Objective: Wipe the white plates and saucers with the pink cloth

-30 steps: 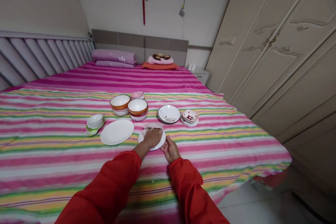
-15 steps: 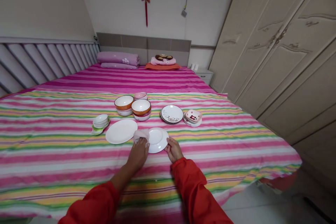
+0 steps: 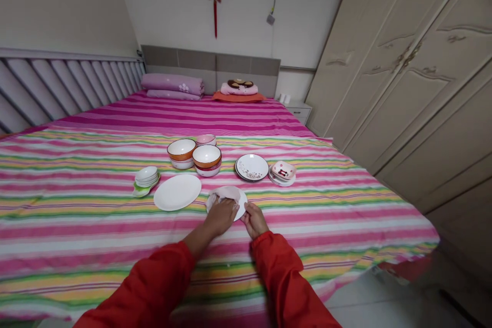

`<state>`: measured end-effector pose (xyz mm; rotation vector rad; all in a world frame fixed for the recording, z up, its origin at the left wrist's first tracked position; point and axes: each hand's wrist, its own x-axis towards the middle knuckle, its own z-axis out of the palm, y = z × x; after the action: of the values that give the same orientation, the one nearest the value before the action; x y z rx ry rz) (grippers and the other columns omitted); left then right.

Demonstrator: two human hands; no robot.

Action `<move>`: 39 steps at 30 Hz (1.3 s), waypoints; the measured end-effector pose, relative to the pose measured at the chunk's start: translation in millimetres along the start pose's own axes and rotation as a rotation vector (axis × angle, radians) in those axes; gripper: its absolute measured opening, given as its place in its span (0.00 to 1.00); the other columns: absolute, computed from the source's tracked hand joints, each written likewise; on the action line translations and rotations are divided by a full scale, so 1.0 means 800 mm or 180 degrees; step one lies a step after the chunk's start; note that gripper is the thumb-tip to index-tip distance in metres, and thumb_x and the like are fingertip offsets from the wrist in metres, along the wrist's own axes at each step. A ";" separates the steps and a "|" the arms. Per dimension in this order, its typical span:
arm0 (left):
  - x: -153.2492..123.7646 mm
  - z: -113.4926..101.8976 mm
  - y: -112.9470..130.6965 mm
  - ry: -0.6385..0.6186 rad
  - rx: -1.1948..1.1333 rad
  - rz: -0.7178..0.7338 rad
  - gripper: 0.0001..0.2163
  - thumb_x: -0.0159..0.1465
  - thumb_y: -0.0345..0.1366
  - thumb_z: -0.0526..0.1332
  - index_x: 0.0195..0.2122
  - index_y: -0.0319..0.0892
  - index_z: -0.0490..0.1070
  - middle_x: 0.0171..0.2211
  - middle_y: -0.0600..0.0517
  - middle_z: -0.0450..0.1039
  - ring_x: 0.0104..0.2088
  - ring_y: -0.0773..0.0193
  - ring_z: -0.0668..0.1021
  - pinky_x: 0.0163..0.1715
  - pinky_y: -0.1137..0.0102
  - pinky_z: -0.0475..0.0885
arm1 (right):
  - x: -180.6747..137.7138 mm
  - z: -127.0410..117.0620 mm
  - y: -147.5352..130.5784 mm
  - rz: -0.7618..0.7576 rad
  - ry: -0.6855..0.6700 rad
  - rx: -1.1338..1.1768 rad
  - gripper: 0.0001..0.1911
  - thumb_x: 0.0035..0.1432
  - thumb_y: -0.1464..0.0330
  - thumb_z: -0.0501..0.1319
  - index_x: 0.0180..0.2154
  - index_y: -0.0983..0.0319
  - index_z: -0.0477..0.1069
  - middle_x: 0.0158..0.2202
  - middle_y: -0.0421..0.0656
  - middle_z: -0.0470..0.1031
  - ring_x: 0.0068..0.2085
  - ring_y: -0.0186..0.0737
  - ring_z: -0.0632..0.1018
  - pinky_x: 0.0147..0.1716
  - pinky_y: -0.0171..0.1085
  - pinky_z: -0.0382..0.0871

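1. The left hand lies on a pale cloth, its fingers bunched together and pressing the cloth down onto a small round white plate.
2. The right hand is at the plate's near right rim, its fingers close together and gripping that edge.
3. The plate lies flat on a striped bed sheet, mostly covered by the cloth, with only its right rim showing.
4. Just left of it lies a large white oval platter.
5. Beyond the platter, small white dishes are stacked on a green leaf-shaped dish.
6. Further up the bed are two stacks of orange-banded bowls and a pink bowl.
7. To their right sit a floral-rimmed plate and a small pink dish on stacked plates.
8. Red sleeves cover both forearms.
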<state>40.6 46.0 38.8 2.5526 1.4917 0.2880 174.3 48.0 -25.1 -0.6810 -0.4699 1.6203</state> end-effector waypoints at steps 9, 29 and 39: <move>-0.009 -0.009 -0.035 0.0086 0.0298 -0.0326 0.19 0.68 0.38 0.42 0.46 0.36 0.69 0.48 0.40 0.73 0.52 0.51 0.71 0.57 0.50 0.51 | 0.001 -0.003 0.002 -0.0022 0.0016 -0.0087 0.09 0.44 0.68 0.70 0.27 0.64 0.71 0.26 0.42 0.78 0.27 0.36 0.77 0.34 0.38 0.74; -0.039 0.006 0.006 0.0145 -0.0058 0.0213 0.17 0.68 0.38 0.42 0.46 0.39 0.68 0.46 0.43 0.74 0.48 0.53 0.73 0.54 0.52 0.55 | 0.000 -0.002 0.001 -0.0004 -0.0049 -0.0100 0.09 0.45 0.68 0.69 0.28 0.64 0.72 0.25 0.41 0.77 0.26 0.35 0.77 0.29 0.34 0.73; 0.022 -0.001 -0.017 -0.0174 0.0168 -0.0272 0.21 0.68 0.40 0.40 0.50 0.37 0.67 0.51 0.39 0.71 0.54 0.52 0.70 0.57 0.51 0.51 | 0.000 -0.003 0.000 0.0014 0.0036 -0.0075 0.08 0.46 0.69 0.68 0.27 0.63 0.70 0.27 0.42 0.77 0.31 0.38 0.78 0.37 0.40 0.74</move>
<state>37.0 68.1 37.9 2.5068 1.6036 0.1680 176.0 48.1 -26.5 -0.7090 -0.4804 1.6164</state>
